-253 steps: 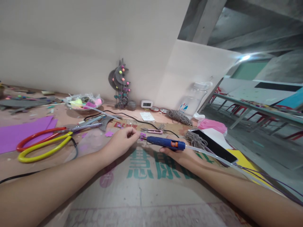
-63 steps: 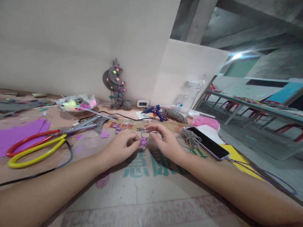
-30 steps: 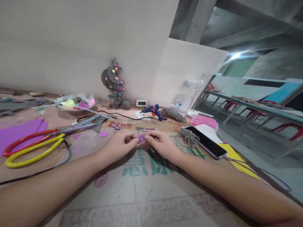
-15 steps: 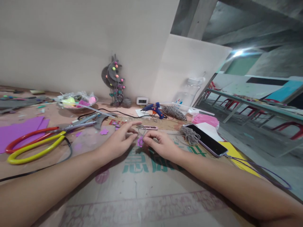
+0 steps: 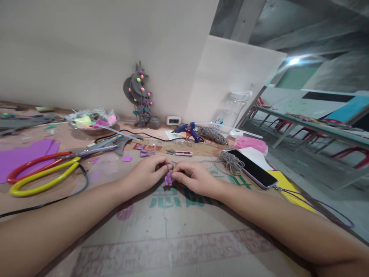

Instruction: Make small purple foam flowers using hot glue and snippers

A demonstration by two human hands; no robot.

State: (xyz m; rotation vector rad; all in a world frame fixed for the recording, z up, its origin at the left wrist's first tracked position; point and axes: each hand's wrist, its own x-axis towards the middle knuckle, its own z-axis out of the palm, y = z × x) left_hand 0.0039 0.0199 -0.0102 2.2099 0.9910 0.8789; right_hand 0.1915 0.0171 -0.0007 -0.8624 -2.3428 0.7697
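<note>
A small purple felt-like flower [image 5: 168,179] hangs between my two hands, just above the printed cardboard. My left hand [image 5: 152,170] is closed, thumb and index finger pinched at the thin grey yarn above the flower. My right hand [image 5: 191,175] is closed too, its fingertips pinching at the yarn beside the flower's upper edge; exactly what lies between them is partly hidden. Just beyond the fingers lie small pink-handled thread snips [image 5: 181,153]. Further left are a loose purple flower cutout [image 5: 127,158] and several more small purple pieces [image 5: 145,152].
Large scissors [image 5: 43,175] with red and yellow handles lie left, near purple sheets [image 5: 24,156]. Behind stand a blue glue gun [image 5: 188,130], a small clock [image 5: 173,120] and a clear bottle [image 5: 229,109]. Grey yarn [image 5: 232,163] rests against a phone [image 5: 253,169] at right.
My left hand has moved from open fingers to a pinch on the yarn, meeting my right hand. The flower has shifted slightly down and left and now hangs facing me.
</note>
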